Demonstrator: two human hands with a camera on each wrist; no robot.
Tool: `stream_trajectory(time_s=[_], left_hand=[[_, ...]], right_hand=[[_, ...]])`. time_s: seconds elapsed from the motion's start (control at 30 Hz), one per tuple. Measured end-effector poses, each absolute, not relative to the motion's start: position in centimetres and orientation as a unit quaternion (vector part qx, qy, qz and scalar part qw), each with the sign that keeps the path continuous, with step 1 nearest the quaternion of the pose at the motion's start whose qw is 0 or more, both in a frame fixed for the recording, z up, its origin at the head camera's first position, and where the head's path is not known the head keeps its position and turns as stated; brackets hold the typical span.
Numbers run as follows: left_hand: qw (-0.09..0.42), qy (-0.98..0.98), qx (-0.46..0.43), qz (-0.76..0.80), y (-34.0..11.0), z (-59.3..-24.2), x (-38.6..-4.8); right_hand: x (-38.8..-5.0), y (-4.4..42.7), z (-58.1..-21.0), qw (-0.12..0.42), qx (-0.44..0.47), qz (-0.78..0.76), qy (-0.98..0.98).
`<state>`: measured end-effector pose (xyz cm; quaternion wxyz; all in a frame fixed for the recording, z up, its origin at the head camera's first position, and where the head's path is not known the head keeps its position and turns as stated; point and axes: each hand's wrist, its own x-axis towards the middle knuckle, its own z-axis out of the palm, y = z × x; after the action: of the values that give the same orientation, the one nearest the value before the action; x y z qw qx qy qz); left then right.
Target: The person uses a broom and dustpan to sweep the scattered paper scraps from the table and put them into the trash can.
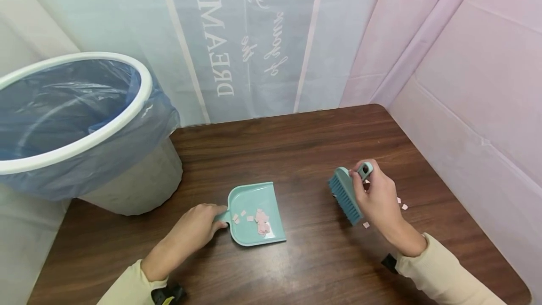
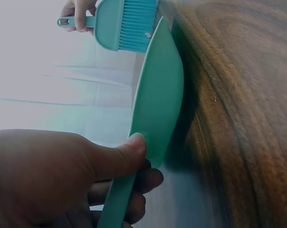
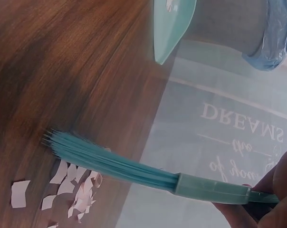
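Note:
My left hand [image 1: 190, 229] grips the short handle of a teal dustpan [image 1: 250, 195], thumb on top. The pan lies on the table with its wide edge facing right, and small pale pink paper scraps [image 1: 262, 222] rest in it. To the right, my right hand [image 1: 381, 201] holds a teal hand brush [image 1: 348, 187] by its handle, bristles down at the tabletop. In the right wrist view, a cluster of loose paper scraps [image 3: 81, 197] lies on the table beside the bristles [image 3: 100, 156]. From the head view, the brush and hand cover most of that cluster.
A bin [image 1: 144, 187] with a white rim and blue plastic liner stands at the left on the dark wooden table [image 1: 271, 149]. A printed curtain [image 1: 271, 36] hangs behind the table, and pale pink cloth [image 1: 478, 88] along the right side.

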<state>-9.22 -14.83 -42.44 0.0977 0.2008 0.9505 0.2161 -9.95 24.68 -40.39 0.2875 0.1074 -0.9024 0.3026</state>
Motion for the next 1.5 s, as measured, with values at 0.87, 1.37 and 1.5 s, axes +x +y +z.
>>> stream_trajectory(time_s=[0.87,1.37,1.5], left_hand=[[0.071,0.938,0.217,0.261,-16.5,-37.5,-9.5],[0.046,0.940,0.218,0.259,-18.9,-31.7,-9.6],[0.015,0.944,0.225,0.240,-20.2,-29.9,-9.4]], right_hand=[[-9.9,24.7,-40.3,0.289,0.099,0.295,-0.905],[-10.2,24.6,-40.2,0.284,0.097,0.297,-0.907],[-10.2,24.6,-40.2,0.281,0.098,0.293,-0.908]])
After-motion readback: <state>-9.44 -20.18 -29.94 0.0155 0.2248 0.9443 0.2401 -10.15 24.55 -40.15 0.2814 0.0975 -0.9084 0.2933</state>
